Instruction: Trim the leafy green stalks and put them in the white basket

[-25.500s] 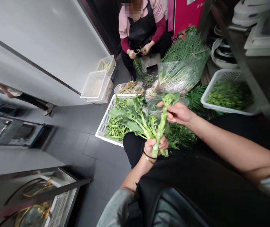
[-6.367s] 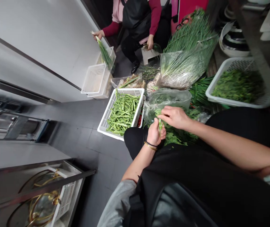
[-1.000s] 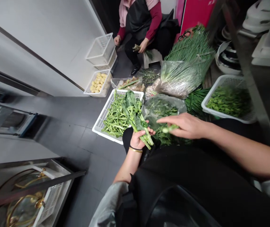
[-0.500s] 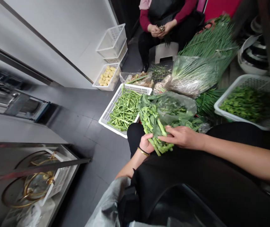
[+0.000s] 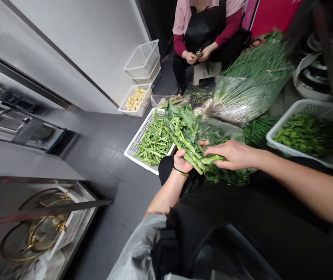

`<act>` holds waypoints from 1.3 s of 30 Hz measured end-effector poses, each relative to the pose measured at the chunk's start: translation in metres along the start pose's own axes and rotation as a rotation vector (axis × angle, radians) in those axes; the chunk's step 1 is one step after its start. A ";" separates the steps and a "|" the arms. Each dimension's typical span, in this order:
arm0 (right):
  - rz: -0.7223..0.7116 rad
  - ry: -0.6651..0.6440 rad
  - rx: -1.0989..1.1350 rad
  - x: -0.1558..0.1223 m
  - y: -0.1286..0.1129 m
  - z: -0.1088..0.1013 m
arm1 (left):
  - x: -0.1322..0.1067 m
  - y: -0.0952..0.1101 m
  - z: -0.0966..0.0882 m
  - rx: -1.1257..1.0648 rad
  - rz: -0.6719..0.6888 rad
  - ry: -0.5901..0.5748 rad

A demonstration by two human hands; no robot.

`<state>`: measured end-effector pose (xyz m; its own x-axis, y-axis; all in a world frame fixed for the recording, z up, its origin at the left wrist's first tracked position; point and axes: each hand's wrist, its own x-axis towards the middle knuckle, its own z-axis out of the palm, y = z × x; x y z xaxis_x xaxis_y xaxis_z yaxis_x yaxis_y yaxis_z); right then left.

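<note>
My left hand [image 5: 183,161] is closed around a bunch of leafy green stalks [image 5: 186,140], its leaves fanning forward over a white basket. At the cut ends my right hand [image 5: 232,155] pinches one thick pale-green stalk [image 5: 213,159]; its fingertips lie beside the rest of the bunch. The white perforated basket [image 5: 139,137], just beyond my left hand, holds a heap of cut green stem pieces [image 5: 155,142]. Under and behind my right hand, more loose leafy greens [image 5: 227,175] lie partly hidden, near a clear plastic bag [image 5: 223,127].
Opposite, a person in a black apron [image 5: 205,29] handles a small bundle. Large bagged scallions [image 5: 242,97] lie between us. A basket of greens [image 5: 274,110] stands right, a basket of potatoes [image 5: 140,111] by the wall. A metal rack [image 5: 87,202] stands left.
The bunch in my left hand has turned, its leaves now spreading farther forward. My right fingers have moved from the bunch's side to a stalk end at the right. The view has tilted up slightly.
</note>
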<state>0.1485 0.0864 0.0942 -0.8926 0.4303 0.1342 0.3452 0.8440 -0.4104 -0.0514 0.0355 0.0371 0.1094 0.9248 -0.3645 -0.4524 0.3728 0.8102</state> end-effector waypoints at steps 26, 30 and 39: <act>0.404 -0.347 0.458 -0.043 0.039 0.013 | 0.019 -0.003 -0.008 -0.044 0.215 -0.015; 0.550 -0.097 0.509 -0.021 0.028 0.029 | 0.016 -0.015 -0.002 0.054 0.295 0.108; 0.423 -0.099 -0.048 0.018 -0.016 0.061 | -0.001 -0.022 0.007 -0.194 0.083 -0.020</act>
<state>0.1087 0.0612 0.0479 -0.6923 0.7107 -0.1254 0.6977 0.6148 -0.3677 -0.0358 0.0271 0.0230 0.0812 0.9537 -0.2895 -0.6226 0.2753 0.7325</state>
